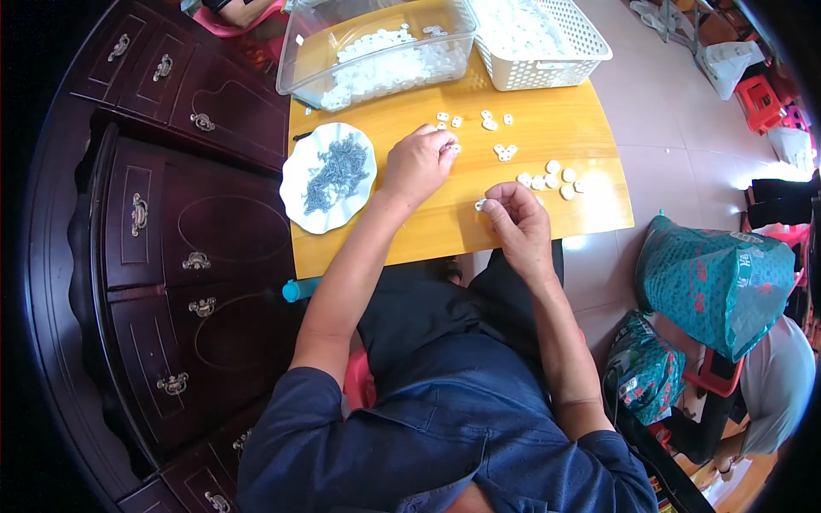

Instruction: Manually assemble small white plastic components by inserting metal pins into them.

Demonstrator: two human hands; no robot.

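Observation:
My left hand point(417, 162) rests on the yellow wooden table point(556, 128), its fingertips pinching a small white plastic piece point(452, 149) near several loose white pieces point(505, 152). My right hand point(516, 218) hovers near the table's front edge and holds another small white piece point(480, 204) between thumb and fingers. A row of round white pieces point(552, 178) lies just right of that hand. A white scalloped plate point(299, 201) with a heap of small dark metal parts point(337, 171) sits left of my left hand.
A clear plastic bin point(295, 73) of white pieces and a white lattice basket point(547, 73) stand at the table's far edge. A dark wooden cabinet point(171, 222) is at my left. Green sacks point(718, 278) and another person's sleeve point(774, 380) are at the right.

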